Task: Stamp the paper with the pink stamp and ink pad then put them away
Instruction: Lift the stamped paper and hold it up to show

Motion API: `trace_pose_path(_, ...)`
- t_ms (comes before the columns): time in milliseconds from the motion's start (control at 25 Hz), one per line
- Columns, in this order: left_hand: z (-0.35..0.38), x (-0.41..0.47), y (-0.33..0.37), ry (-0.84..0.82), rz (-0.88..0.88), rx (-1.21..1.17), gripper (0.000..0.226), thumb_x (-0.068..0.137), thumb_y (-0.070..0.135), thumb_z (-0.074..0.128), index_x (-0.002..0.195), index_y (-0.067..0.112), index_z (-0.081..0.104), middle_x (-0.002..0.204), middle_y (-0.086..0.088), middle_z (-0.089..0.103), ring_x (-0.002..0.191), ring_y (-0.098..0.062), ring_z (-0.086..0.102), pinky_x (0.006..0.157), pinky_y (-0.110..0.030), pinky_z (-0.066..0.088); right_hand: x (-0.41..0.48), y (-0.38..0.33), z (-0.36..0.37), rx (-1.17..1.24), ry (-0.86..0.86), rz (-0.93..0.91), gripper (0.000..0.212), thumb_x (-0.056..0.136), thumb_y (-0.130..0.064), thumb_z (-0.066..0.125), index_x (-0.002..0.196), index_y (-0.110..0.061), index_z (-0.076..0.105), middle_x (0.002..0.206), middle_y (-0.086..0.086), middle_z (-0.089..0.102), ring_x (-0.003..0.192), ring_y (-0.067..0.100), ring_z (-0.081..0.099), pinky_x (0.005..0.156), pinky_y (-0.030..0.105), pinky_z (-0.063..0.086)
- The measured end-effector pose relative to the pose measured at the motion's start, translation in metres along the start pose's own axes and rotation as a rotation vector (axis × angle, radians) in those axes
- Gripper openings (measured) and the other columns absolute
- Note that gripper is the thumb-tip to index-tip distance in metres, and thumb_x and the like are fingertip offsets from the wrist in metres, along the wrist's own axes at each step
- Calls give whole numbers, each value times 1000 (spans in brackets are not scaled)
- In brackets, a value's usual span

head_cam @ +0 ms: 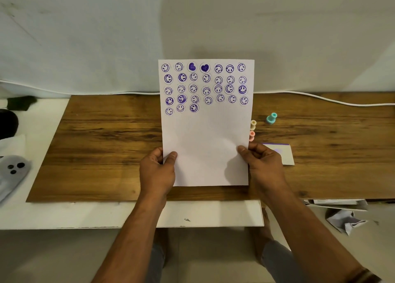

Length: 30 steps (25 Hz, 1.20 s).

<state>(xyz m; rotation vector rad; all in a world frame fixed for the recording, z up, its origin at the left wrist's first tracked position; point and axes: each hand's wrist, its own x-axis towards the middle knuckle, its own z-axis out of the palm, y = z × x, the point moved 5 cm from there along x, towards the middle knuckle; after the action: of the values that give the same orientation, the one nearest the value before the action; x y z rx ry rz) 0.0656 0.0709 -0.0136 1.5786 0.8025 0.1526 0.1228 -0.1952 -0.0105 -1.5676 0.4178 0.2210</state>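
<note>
Held upright over brown wooden table (102, 145): white paper sheet of purple smiley prints (206, 122), pinched by left hand (157, 171) and right hand (264, 165). At right grip's one o'clock, near: small pink plastic stamp (252, 136), upright.

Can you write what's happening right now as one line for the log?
left hand: grips white stamped paper sheet | right hand: grips sheet | small pink plastic stamp: on wooden board, untouched

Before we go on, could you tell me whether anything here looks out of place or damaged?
Crumpled paper lies on the floor, lower right of the table. On the held sheet, two stamps in the top row are solid hearts among smiley faces, and the rows run unevenly.
</note>
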Motion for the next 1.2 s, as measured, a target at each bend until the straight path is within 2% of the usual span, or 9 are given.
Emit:
trace_pose_path(200, 2, 1, -2, 4, -5, -17, 23, 96, 16, 71, 119, 18, 75, 107, 9, 77, 99, -9, 72, 75, -18, 51, 1, 0, -1, -16, 9, 13, 6, 90, -28, 79, 92, -34, 78, 91, -18, 80, 98, 20, 70, 86, 45, 62)
trace_pose_path(400, 3, 1, -3, 11, -3, 0, 26, 96, 18, 71, 123, 16, 74, 114, 3, 78, 104, -14, 72, 77, -19, 52, 1, -2, -1, -16, 5, 2, 6, 89, -28, 79, 91, -33, 77, 90, -23, 79, 97, 18, 69, 89, 48, 61)
trace_pose_path(600, 4, 0, -2, 10, -2, 6, 25, 96, 18, 71, 121, 18, 74, 111, 6, 77, 102, -11, 72, 77, -20, 52, 0, -4, -1, -25, 16, -6, 6, 90, -27, 79, 91, -33, 76, 87, -23, 78, 96, 18, 69, 91, 51, 60)
trace_pose_path(800, 3, -2, 0, 13, -4, 6, 23, 96, 18, 71, 119, 19, 75, 103, 13, 77, 96, -6, 72, 74, -18, 52, -2, -7, -2, -11, 34, -7, 6, 91, -26, 78, 91, -32, 76, 91, -15, 79, 98, 20, 70, 94, 54, 59)
trace_pose_path(960, 3, -2, 1, 14, 5, 15, 25, 96, 17, 71, 121, 17, 75, 110, 5, 78, 99, -10, 72, 81, -23, 57, -2, -8, -2, -19, 35, -18, 7, 91, -25, 78, 91, -31, 75, 90, -17, 79, 95, 16, 71, 92, 49, 60)
trace_pose_path(1040, 3, -4, 3, 20, 10, 43, 26, 96, 18, 71, 122, 16, 74, 111, 5, 77, 99, -9, 72, 86, -26, 59, 0, -8, -3, -52, 42, -41, 7, 91, -27, 78, 91, -32, 74, 88, -19, 77, 94, 13, 71, 86, 41, 62)
trace_pose_path(1080, 2, -5, 5, 26, 32, 84, 26, 96, 19, 72, 122, 17, 73, 111, 8, 76, 96, -6, 71, 85, -23, 60, 1, -8, -5, -114, 52, -72, 6, 92, -30, 78, 93, -33, 73, 89, -20, 75, 94, 13, 70, 81, 37, 61)
trace_pose_path(1160, 1, -10, 11, 46, 117, 206, 28, 94, 19, 74, 122, 20, 70, 106, 11, 73, 86, 1, 68, 73, -8, 55, 1, -11, -7, -342, 92, -176, 9, 93, -33, 77, 100, -33, 71, 88, -22, 69, 90, 10, 68, 71, 28, 57)
trace_pose_path(1200, 1, -12, 15, 59, 152, 253, 32, 93, 17, 76, 124, 21, 68, 107, 10, 73, 85, 0, 68, 70, -7, 53, 0, -12, -6, -454, 113, -233, 13, 94, -34, 76, 106, -32, 72, 86, -25, 65, 85, 6, 67, 67, 24, 54)
